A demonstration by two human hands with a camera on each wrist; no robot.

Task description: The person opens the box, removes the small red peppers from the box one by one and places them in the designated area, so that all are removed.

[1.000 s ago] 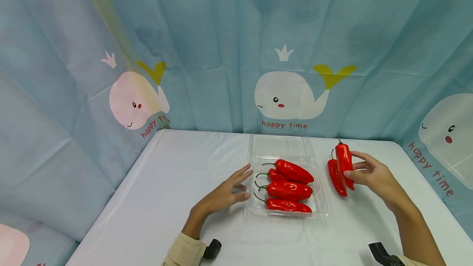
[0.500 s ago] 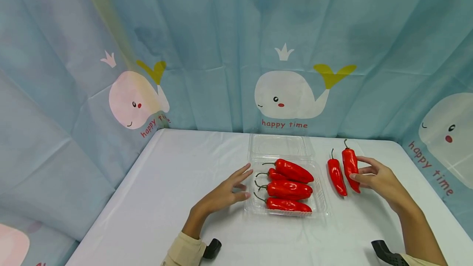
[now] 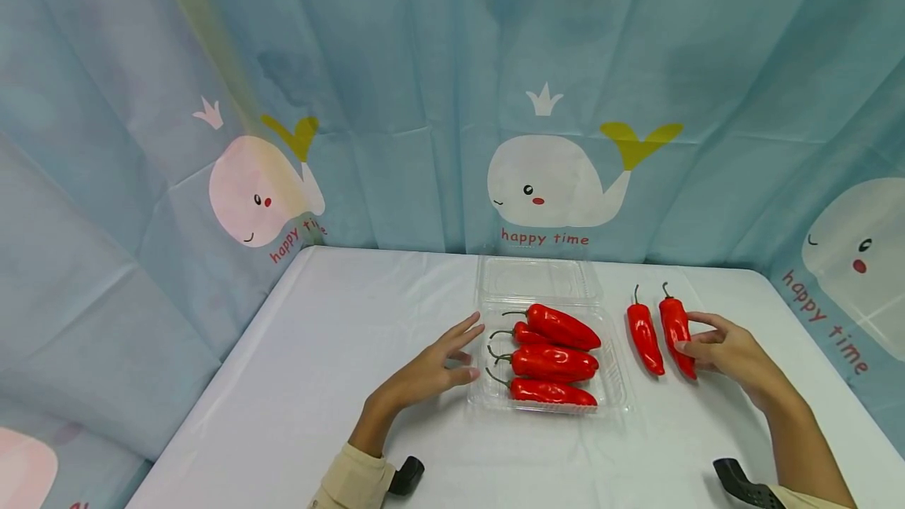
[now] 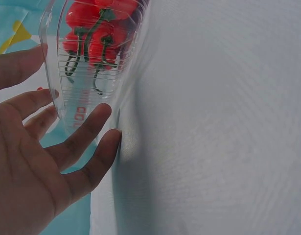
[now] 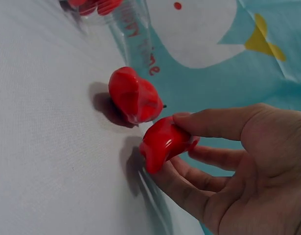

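Note:
A red chili pepper (image 3: 676, 328) with a green stem is pinched between the thumb and fingers of my right hand (image 3: 731, 352), low over the right part of the table. Just left of it lies another red pepper (image 3: 643, 336), apart from it. In the right wrist view the held pepper (image 5: 166, 142) shows end-on. My left hand (image 3: 427, 371) spreads its fingers along the left side of a clear plastic clamshell box (image 3: 617, 383); in the left wrist view its fingertips touch the box wall (image 4: 55, 73). Several red peppers (image 3: 555, 364) lie inside, stems to the left.
The box's clear lid (image 3: 537, 281) is folded back flat behind it. A white cloth covers the table (image 3: 339, 320). Behind hangs a light blue curtain (image 3: 396, 179) with whale prints.
My right hand has moved right and toward me with its pepper, from against the other pepper to a spot beside it with a gap between. The left hand has stayed in place.

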